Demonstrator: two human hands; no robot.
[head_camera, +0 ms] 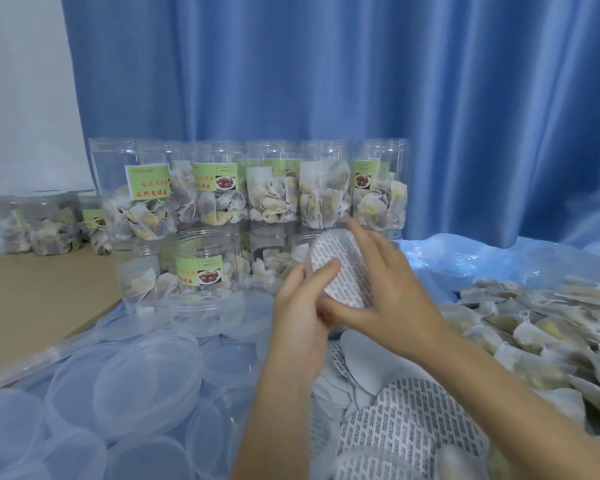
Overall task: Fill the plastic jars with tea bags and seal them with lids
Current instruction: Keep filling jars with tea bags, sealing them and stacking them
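My left hand (302,317) grips a clear plastic lid (340,268) from below, thumb pressed on the printed white seal liner inside it. My right hand (392,289) holds the lid's right edge, fingers spread over the rim. Behind the hands stand clear plastic jars (274,188) with green labels, stacked in two rows and filled with tea bags, all open at the top. A heap of loose tea bags (534,327) lies at the right. Loose clear lids (146,379) cover the lower left.
Round printed seal liners (406,420) lie in a pile near the bottom middle. Two more filled jars (39,223) lie at the far left on a brown board (35,299). Blue plastic sheeting (465,258) covers the work surface; a blue curtain hangs behind.
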